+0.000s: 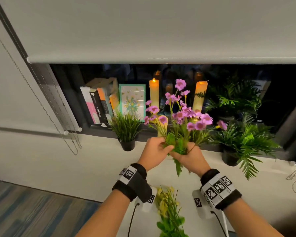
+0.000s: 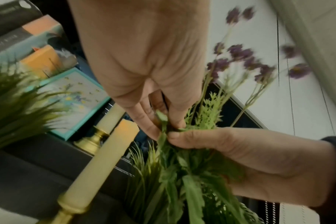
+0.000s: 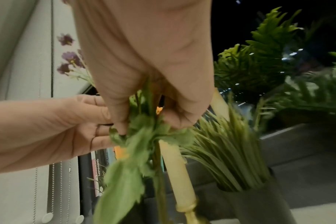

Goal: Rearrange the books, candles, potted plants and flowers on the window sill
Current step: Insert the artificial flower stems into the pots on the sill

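A bunch of purple flowers (image 1: 183, 115) with green leaves stands upright over the sill's front, held by both hands. My right hand (image 1: 186, 154) grips the stems from below, fingers curled round them (image 3: 148, 119). My left hand (image 1: 162, 146) pinches the leaves at the bunch's base (image 2: 163, 122), touching the right hand. A short cream candle (image 1: 162, 125) on a gold holder stands just behind the bunch. Two tall lit candles (image 1: 154, 93) (image 1: 200, 94), a row of books (image 1: 99, 105) and a teal-framed flower card (image 1: 132, 101) line the back of the sill.
A grass plant in a black pot (image 1: 126, 132) stands left of my hands; two fern plants (image 1: 244, 141) (image 1: 236, 98) fill the right. A yellow flower bunch (image 1: 167, 207) lies on the white surface below my wrists. Blind chains (image 1: 72, 144) hang at the left.
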{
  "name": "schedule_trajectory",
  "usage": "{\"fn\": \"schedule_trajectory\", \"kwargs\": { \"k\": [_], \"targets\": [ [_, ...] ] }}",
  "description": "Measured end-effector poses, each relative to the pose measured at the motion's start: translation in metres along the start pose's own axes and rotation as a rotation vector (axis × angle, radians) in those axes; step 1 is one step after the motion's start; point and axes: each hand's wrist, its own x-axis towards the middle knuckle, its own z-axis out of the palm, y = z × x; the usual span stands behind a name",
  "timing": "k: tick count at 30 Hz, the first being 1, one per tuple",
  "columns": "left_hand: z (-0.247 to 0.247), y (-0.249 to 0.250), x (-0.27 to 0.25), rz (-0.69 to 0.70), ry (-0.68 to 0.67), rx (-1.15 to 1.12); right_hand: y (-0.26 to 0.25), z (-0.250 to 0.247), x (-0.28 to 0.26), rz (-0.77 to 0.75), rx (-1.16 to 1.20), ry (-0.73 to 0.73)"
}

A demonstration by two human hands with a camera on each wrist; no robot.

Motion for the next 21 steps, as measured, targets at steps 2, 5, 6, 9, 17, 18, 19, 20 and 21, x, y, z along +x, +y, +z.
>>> {"fn": "schedule_trajectory", "kwargs": {
  "k": [2, 5, 6, 9, 17, 18, 19, 20, 21],
  "targets": [
    [-0.018, 0.002, 0.001, 0.036, 0.031, 0.003, -0.012, 0.008, 0.009, -0.02, -0.054, 0.007],
    [-0.049, -0.008, 0.001, 0.053, 0.13, 0.055, -0.033, 0.022, 0.023, -0.092, -0.099, 0.062],
    [-0.062, -0.013, 0.002, 0.043, 0.169, 0.077, -0.04, 0.027, 0.029, -0.099, -0.098, 0.084],
    [-0.1, -0.037, 0.006, 0.063, 0.253, 0.285, -0.062, 0.04, 0.045, -0.073, -0.109, 0.116],
    [-0.151, -0.083, 0.039, -0.017, 0.059, 0.821, -0.101, 0.078, 0.084, -0.016, -0.258, 0.011],
    [-0.151, -0.087, 0.042, -0.047, 0.02, 0.832, -0.104, 0.083, 0.089, -0.023, -0.248, 0.012],
    [-0.151, -0.092, 0.044, -0.069, -0.013, 0.858, -0.108, 0.086, 0.093, -0.014, -0.261, -0.005],
    [-0.15, -0.097, 0.045, -0.079, -0.037, 0.893, -0.112, 0.09, 0.097, 0.03, -0.282, -0.024],
    [-0.149, -0.101, 0.044, -0.079, -0.051, 0.917, -0.116, 0.094, 0.102, 0.052, -0.297, -0.023]
  ]
}}
